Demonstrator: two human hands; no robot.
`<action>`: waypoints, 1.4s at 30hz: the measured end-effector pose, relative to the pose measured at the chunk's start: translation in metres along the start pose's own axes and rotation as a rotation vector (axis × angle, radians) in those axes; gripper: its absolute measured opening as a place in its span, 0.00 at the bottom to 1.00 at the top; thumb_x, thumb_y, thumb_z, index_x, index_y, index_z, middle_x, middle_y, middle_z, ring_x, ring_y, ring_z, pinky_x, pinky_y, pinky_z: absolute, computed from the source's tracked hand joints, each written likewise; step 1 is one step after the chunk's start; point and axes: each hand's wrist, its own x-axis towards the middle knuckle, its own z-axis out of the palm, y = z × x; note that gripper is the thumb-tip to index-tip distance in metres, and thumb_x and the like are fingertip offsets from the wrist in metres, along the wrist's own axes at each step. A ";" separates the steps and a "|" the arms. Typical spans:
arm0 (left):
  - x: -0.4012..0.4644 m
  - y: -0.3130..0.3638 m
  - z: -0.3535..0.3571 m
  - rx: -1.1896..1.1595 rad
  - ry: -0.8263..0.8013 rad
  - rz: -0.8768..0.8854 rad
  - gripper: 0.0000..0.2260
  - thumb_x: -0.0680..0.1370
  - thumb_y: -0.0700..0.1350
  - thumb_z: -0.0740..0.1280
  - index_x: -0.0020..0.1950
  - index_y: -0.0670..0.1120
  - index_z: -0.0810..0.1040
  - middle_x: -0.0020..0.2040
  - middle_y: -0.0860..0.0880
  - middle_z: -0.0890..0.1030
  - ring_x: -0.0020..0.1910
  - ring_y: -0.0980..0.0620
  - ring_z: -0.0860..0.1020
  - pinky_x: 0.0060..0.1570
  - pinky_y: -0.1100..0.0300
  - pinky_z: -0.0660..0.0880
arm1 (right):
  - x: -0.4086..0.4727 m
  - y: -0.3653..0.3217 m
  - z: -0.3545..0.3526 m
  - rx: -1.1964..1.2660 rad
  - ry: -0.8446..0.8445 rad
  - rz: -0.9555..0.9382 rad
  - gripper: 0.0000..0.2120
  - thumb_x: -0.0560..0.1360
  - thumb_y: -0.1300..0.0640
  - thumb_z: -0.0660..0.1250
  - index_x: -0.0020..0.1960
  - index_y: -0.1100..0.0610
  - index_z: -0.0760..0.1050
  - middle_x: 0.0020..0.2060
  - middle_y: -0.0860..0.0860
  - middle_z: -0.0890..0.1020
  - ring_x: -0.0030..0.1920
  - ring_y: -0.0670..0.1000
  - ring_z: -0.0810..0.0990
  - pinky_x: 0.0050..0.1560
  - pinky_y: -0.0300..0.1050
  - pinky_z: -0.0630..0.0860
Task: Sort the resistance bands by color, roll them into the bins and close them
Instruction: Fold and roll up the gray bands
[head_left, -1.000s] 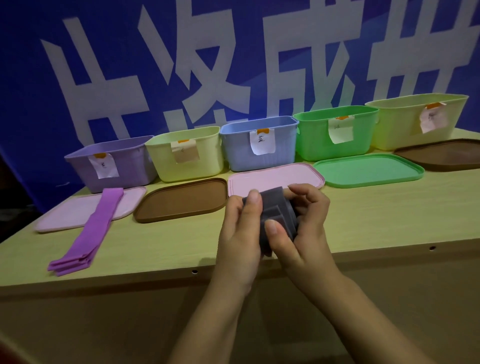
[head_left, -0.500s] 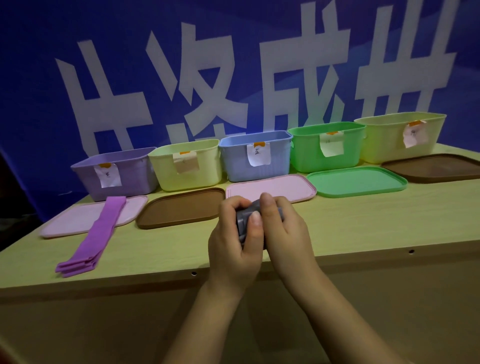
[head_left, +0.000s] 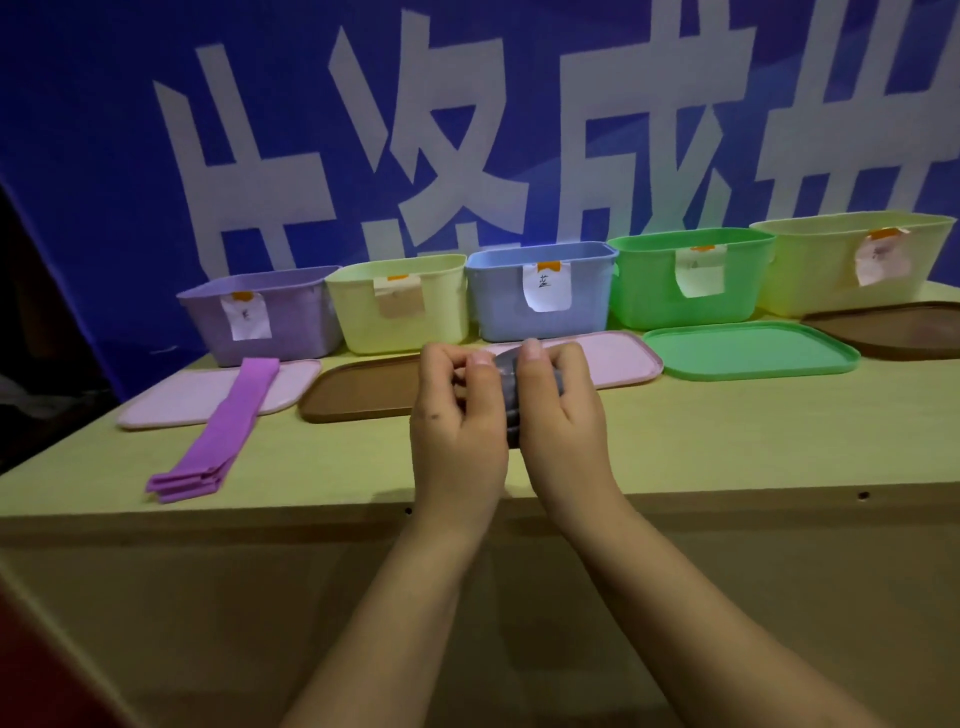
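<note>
Gripping grey band roll (head_left: 508, 396), left hand (head_left: 457, 415), right hand (head_left: 563, 410), blue bin (head_left: 540, 296) labelled 蓝

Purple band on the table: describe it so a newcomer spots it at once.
Five open bins line the back of the table, below a blue banner. In front of the leftmost, the purple bin, lies the purple band, folded flat, one end on the pink lid. It is the only band lying loose.

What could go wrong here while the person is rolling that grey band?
The grey band is pinched between the left hand and the right hand above the table edge; a slip could let it unroll or drop. The purple band lies partly on the pink lid, so lifting that lid might drag it.
</note>
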 end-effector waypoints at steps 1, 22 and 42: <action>0.008 -0.004 0.001 0.010 0.013 0.004 0.05 0.76 0.53 0.57 0.43 0.53 0.68 0.37 0.60 0.77 0.36 0.60 0.77 0.33 0.62 0.76 | 0.008 0.002 0.002 0.001 -0.001 0.001 0.14 0.75 0.44 0.57 0.39 0.54 0.65 0.30 0.45 0.74 0.31 0.43 0.73 0.32 0.45 0.73; 0.250 -0.006 -0.001 0.195 -0.503 -0.431 0.31 0.64 0.61 0.72 0.65 0.60 0.68 0.64 0.56 0.72 0.60 0.59 0.75 0.59 0.57 0.75 | 0.251 -0.006 0.078 0.240 0.023 0.744 0.12 0.80 0.54 0.57 0.42 0.57 0.75 0.37 0.53 0.81 0.38 0.48 0.80 0.42 0.44 0.77; 0.436 -0.172 -0.011 0.730 -0.593 -0.481 0.18 0.70 0.51 0.73 0.55 0.51 0.70 0.51 0.50 0.75 0.46 0.49 0.78 0.44 0.49 0.80 | 0.367 0.078 0.092 -0.530 -0.192 0.489 0.07 0.78 0.51 0.63 0.54 0.54 0.73 0.48 0.48 0.79 0.50 0.47 0.76 0.50 0.39 0.69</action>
